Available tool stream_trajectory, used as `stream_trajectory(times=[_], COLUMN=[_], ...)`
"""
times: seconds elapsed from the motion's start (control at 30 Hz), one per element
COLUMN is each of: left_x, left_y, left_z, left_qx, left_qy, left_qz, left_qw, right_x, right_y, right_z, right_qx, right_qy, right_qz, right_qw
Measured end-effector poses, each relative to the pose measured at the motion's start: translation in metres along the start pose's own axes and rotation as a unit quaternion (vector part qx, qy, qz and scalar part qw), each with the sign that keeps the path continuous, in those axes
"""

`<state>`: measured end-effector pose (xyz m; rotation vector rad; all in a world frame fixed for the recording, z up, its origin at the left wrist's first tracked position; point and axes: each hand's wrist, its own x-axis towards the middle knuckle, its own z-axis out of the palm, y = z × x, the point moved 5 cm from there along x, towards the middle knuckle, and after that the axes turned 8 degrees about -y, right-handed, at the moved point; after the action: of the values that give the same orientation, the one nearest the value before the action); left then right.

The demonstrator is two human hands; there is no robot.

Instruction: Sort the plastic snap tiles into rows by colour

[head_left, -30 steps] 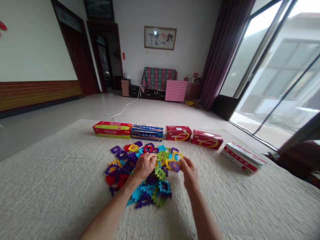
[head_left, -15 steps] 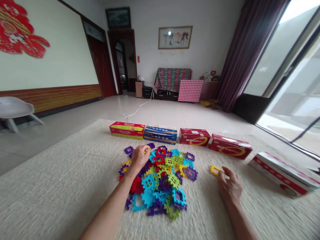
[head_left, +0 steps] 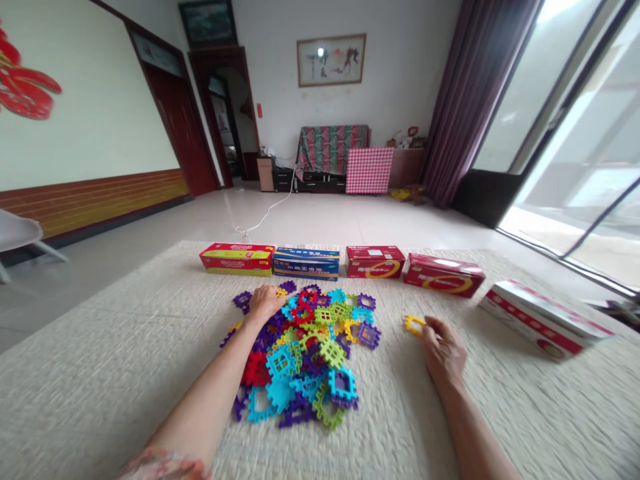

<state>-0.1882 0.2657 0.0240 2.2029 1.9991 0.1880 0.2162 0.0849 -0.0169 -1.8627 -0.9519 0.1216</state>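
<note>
A heap of colourful interlocking plastic pieces [head_left: 280,393], square and gear-edged, lies on the woven mat. At the heap's far left side, my left hand [head_left: 265,305] has its fingers closed at a yellow plastic piece [head_left: 282,293], partly covered by the fingers. Purple pieces [head_left: 242,300] lie close beside that hand. To the right of the heap, my right hand [head_left: 445,350] pinches a yellow ring-shaped plastic piece [head_left: 412,326] between thumb and fingers, low over the mat.
Behind the heap stands a row of boxes: a red and yellow-green box [head_left: 237,260], a blue box [head_left: 307,264] and two dark red ones [head_left: 375,262]. A white and red box [head_left: 543,320] sits at the right. The mat [head_left: 125,347] spreads under everything.
The view has turned slightly to the right, so everything appears shifted left. Both hands stay in about the same places, and more of the yellow piece shows by my left fingers.
</note>
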Motion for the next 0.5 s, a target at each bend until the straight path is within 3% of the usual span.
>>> stream_trajectory(times=[0.1, 0.2, 0.37, 0.43, 0.5], left_x=[-0.003, -0.015, -0.047, -0.056, -0.062], left_y=[0.01, 0.05, 0.164, 0.195, 0.208], left_z=[-0.006, -0.012, 0.008, 0.015, 0.015], left_qx=[-0.004, -0.044, -0.094, -0.118, -0.147], left_qy=[0.056, 0.122, 0.069, 0.05, 0.052], left_qz=[0.011, 0.09, 0.287, 0.322, 0.347], left_qw=[0.998, 0.988, 0.951, 0.938, 0.925], right_x=[0.0, 0.0, -0.001, -0.001, -0.002], right_y=[0.003, 0.004, 0.003, 0.003, 0.002], right_z=[0.0, 0.0, 0.0, 0.0, 0.0], right_qx=[0.021, 0.044, 0.064, 0.073, 0.07], right_qy=[0.012, 0.024, 0.023, 0.016, 0.012], right_qz=[0.005, 0.014, 0.013, 0.003, -0.006], right_qw=[1.0, 0.999, 0.998, 0.997, 0.997])
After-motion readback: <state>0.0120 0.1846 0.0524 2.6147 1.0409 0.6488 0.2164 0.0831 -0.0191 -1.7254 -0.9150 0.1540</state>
